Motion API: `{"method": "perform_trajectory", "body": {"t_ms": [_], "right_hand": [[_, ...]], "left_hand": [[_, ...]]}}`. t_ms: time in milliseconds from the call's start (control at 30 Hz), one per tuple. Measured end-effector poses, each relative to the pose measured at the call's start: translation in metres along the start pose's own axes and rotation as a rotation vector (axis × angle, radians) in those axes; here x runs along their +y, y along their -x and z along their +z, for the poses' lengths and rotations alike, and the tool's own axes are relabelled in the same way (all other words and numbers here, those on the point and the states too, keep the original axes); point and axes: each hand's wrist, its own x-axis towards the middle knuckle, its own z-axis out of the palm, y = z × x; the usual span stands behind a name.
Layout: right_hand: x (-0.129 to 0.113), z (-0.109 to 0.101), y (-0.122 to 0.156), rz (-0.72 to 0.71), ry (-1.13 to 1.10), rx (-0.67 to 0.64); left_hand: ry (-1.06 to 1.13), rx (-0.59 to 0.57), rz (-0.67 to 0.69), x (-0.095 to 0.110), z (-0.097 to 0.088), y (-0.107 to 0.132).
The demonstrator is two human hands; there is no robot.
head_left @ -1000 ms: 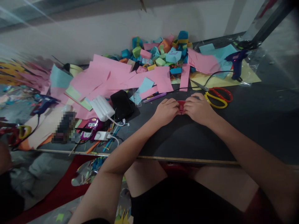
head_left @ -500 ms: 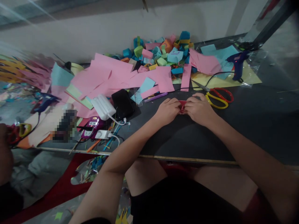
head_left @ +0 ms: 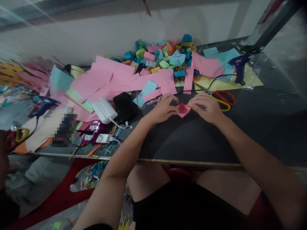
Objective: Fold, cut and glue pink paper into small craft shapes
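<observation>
Between my hands is a small pink folded-paper box, its hollow side facing up toward me. My left hand pinches its left edge between thumb and fingers. On the opposite edge, the fingers of my right hand are closed. Just behind my right hand lie scissors with red and yellow handles. A purple pen is partly covered by my left hand.
Pink paper sheets and a heap of folded paper pieces line the wall side. A blue glue gun stands at right. Left are a white power bank, a black phone-like object and another person's hand on scissors.
My hands have moved slightly apart, and the pink paper between them now shows as an opened box shape. The view has shifted a little.
</observation>
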Motion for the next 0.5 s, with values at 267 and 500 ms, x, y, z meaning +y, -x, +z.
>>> {"method": "perform_trajectory", "body": {"t_ms": [267,500], "right_hand": [[0.004,0.005,0.004,-0.126,0.061,-0.203],[-0.015,0.002,0.005,-0.209,0.014,-0.225]], "left_hand": [[0.011,-0.005,-0.026,-0.004,0.005,0.000],[-0.028,0.098,0.010,-0.004,0.018,-0.002]]}}
